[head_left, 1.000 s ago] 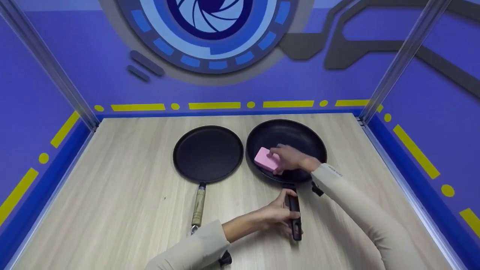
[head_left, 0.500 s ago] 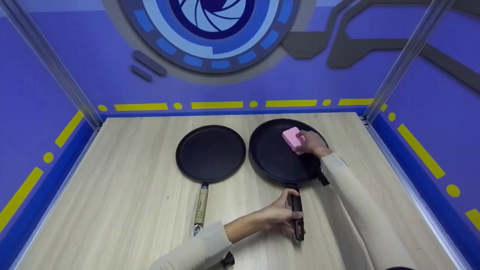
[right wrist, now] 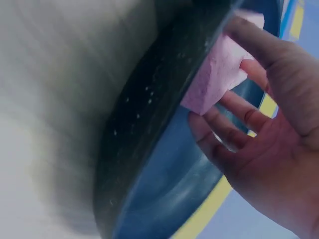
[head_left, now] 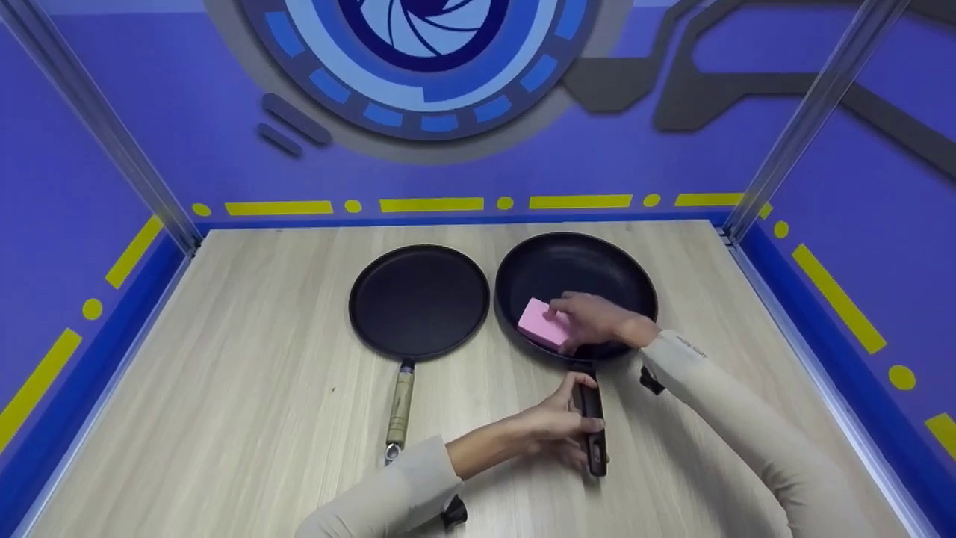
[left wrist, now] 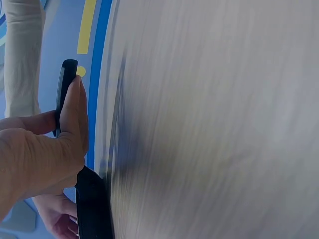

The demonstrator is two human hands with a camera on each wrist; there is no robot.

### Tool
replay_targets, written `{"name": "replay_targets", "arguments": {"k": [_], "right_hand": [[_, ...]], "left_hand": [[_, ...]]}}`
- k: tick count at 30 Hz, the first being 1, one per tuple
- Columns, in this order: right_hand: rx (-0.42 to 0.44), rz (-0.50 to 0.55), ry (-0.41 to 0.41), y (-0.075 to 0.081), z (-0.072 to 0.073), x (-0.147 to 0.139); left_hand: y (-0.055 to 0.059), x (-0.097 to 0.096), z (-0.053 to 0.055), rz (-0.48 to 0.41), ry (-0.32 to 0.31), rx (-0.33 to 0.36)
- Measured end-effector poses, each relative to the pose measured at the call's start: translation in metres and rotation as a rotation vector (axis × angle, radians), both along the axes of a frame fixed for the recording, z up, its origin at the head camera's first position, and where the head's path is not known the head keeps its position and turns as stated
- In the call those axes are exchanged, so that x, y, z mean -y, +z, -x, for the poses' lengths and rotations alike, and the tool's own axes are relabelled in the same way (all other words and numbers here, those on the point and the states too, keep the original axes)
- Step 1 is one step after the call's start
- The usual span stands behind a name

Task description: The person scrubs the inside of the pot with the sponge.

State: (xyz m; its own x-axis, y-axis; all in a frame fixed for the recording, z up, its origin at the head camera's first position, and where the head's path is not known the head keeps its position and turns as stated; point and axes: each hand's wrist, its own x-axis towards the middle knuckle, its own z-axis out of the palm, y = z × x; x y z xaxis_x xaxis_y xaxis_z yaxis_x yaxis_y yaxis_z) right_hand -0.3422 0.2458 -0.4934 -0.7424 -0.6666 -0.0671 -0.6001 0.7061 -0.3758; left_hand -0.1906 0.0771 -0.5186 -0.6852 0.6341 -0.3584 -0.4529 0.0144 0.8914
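Observation:
A deep black frying pan lies at the right of the two pans. My left hand grips its black handle, fingers and thumb wrapped round it; the left wrist view shows the same handle between thumb and fingers. My right hand pinches a pink sponge against the near left inside of the pan. In the right wrist view the sponge sits at the pan's wall, with thumb and fingertips on it. Small pale specks dot the pan's outside.
A flat black pan with a wooden handle lies left of the frying pan, its handle end partly behind my left sleeve. Blue walls close in the wooden table at the back and both sides.
My right hand swept the sponge from the near left of the frying pan up to its far right, then back down to the near left. My left hand stays on the handle.

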Motion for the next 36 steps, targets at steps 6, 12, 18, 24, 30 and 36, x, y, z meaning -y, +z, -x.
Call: {"name": "replay_targets", "arguments": {"k": [6,12,18,24,30,36], "right_hand": [[0.023,0.034,-0.151,0.006,0.022,-0.023],[-0.025,-0.075,-0.465,0.002,0.038,-0.056],[-0.030,-0.148,-0.398,-0.001,0.025,-0.044],[-0.007,-0.152,-0.139,0.002,-0.006,-0.013],[-0.038,-0.155,-0.029,0.007,-0.017,-0.010],[-0.077,-0.106,-0.251,0.002,0.014,-0.052]], "left_hand": [[0.002,-0.001,0.003,0.024,0.008,-0.028],[0.001,-0.002,0.004,0.049,-0.012,-0.041],[-0.001,0.002,0.002,0.051,0.011,-0.048],[-0.002,0.005,0.000,0.055,0.024,-0.050],[-0.001,0.004,-0.001,0.047,0.020,-0.047],[-0.002,0.001,-0.001,0.058,0.011,-0.040]]}}
